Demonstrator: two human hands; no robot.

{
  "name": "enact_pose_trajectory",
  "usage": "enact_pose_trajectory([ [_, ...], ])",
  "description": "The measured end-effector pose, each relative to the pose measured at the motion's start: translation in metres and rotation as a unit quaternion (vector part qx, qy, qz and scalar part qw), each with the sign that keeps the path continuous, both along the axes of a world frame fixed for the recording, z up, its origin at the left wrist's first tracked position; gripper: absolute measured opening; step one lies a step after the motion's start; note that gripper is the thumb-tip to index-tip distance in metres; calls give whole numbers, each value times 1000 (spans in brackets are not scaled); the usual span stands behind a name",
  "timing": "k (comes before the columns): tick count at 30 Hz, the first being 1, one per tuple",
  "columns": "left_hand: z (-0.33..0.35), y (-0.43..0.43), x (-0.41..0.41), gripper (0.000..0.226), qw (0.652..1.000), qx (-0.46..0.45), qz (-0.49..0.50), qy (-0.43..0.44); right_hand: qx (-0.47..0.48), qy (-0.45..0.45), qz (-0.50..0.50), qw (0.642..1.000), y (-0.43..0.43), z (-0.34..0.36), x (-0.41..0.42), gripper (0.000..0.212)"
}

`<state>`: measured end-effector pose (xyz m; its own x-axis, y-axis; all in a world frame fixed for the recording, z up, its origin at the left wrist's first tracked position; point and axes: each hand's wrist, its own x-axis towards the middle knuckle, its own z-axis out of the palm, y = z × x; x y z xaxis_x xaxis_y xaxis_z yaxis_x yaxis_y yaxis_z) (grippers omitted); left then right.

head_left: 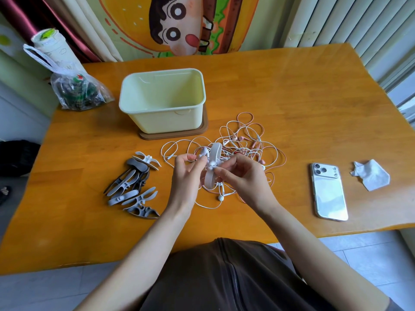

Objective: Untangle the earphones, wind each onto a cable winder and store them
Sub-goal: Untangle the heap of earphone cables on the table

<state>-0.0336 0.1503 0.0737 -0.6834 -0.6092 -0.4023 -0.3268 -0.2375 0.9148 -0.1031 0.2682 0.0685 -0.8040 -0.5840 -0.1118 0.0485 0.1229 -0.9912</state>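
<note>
- Both hands are raised just above the tangle, centre of the frame. The left hand [187,170] is pinching a white earphone [203,151] by its cord, right beside the top of the white winder [213,157]. The right hand [239,176] has its fingers curled in and grips that winder around its middle. Neither one is loose.
- The rest of the earphones [244,140] are a heap of white and pink cords on the counter [292,97], directly under and behind the hands, just in front of the storage box [161,97].
- Looks to me like winding is only getting started, and the cord in hand runs down into the heap. Biggest risk: wrapping it now could drag the pink set along and pull the knots tighter.
- Pulling hard could also strain the thin wire at the bud or plug. I'd free the whole cord first.
- If the pinch on the winder slips, the wraps could spring loose.
- Spare winders [134,187] are piled to the left of the hands, close enough that a swinging cord might snag one.
- The phone [329,191] and crumpled tissue [370,175] are off to the right, well apart from the cords, so no worry there.
- The box shows nothing inside from this angle, so I'd say nothing's stored yet.
</note>
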Motion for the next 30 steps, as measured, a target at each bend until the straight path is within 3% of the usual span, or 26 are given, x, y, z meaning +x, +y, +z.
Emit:
enact_pose_trajectory([
  [3,3,-1,2,34,999,28,-11,22,-4,-4,-3,1000,0,0,1,9],
  [7,3,0,7,26,996,20,-78,35,18,41,-14,999,3,1,0,8],
  [9,2,0,6,28,996,24,-74,34,62,141,-17,988,4,1,2,10],
  [12,1,0,4,36,997,42,-64,23,106,320,-4,942,3,-3,1,7],
  [15,-1,0,4,35,997,54,-60,13,126,383,25,915,3,-5,-4,6],
  [20,-4,-4,5,33,996,76,-47,4,121,375,49,918,1,-4,-7,6],
  [27,-6,-9,6,29,990,129,-34,41,109,274,74,953,3,1,-8,17],
  [30,-7,-9,4,37,989,138,-27,45,102,226,43,968,5,0,-5,15],
])
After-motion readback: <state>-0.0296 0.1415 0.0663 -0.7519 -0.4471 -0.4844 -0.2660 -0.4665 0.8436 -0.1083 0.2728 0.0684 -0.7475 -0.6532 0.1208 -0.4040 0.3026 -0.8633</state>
